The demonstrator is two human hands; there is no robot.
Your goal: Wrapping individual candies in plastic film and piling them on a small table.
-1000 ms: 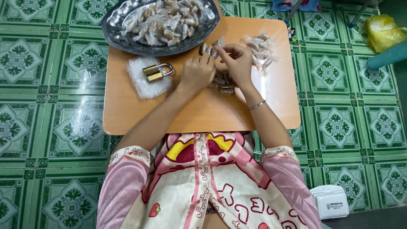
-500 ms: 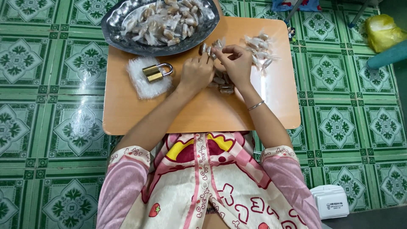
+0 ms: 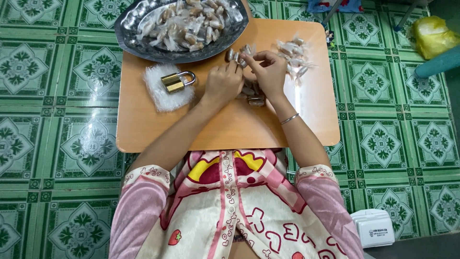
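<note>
Fingertips (image 3: 245, 58) of both hands meet at frame centre, pinching a small wrapped candy (image 3: 242, 52). Left hand (image 3: 223, 84) grips one end; right hand (image 3: 270, 74) pinches the other wrapper tail. Best, I judge, to hold close and twist evenly. Loose candies (image 3: 253, 96) lie beneath. Padlock (image 3: 176, 81) sits left on plastic; wrapped pile (image 3: 294, 57) right. Tray (image 3: 129, 29) upper left.

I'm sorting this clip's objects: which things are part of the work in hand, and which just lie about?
In use: left hand, right hand, wrapped candy between them, metal tray, wrapped pile.
Lying about: padlock, plastic bag stack, yellow bag, white box.
</note>
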